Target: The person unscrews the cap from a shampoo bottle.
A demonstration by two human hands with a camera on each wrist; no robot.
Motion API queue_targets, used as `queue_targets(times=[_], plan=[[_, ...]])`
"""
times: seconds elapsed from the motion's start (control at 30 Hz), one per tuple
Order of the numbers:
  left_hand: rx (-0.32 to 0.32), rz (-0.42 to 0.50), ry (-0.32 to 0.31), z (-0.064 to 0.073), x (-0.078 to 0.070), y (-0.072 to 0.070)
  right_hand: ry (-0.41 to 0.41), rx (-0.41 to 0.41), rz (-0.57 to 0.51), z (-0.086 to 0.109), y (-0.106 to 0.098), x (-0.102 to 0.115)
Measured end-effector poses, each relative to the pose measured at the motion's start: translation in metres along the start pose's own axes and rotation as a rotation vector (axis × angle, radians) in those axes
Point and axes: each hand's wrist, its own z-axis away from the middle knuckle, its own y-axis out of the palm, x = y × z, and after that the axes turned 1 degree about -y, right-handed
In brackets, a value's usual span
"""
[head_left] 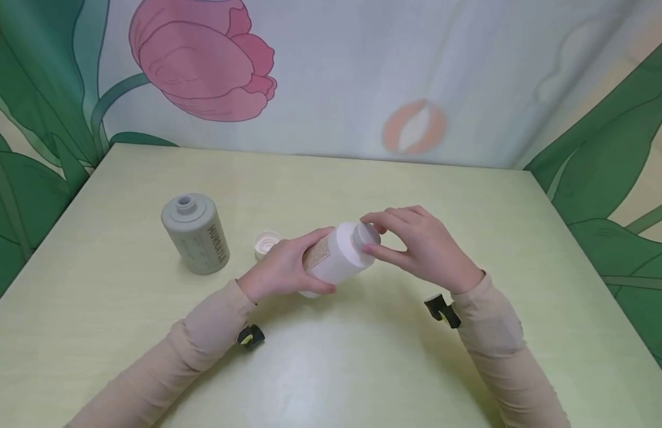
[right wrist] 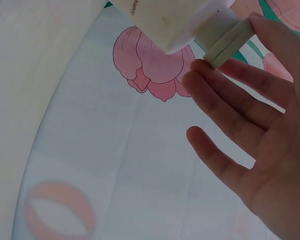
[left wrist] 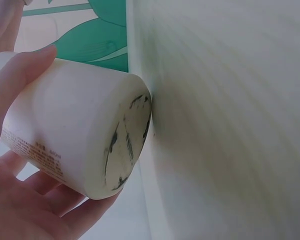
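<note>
My left hand [head_left: 285, 264] grips a white bottle [head_left: 341, 258] round its body, thumb on the near side. The bottle is tilted, neck end up to the right, and brown print runs along its side. Dark scuffs mark its base [left wrist: 127, 142] in the left wrist view. At the neck, my right hand [head_left: 424, 246] pinches the round white cap [right wrist: 225, 42] between thumb and fingertips. The little finger stands apart from the cap in the right wrist view.
A grey bottle [head_left: 199, 241] with dark lettering and an uncapped neck stands on the pale table [head_left: 309, 368] at the left. Beside my left hand lies a loose white cap [head_left: 265, 242], its ringed inside facing up. A flowered curtain [head_left: 331, 77] hangs behind the table.
</note>
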Motion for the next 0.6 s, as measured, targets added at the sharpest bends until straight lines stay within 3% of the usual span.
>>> queue_targets(times=[0.43,0.6], plan=[[0.013,-0.006,-0.001,0.0003,-0.0009,-0.0015,-0.07,0.011,-0.031,0.0012,-0.0026,-0.0001],[0.012,-0.002,0.002,0.001,-0.0009,-0.0015,-0.037,0.022,-0.05,0.0005,-0.0025,0.0006]])
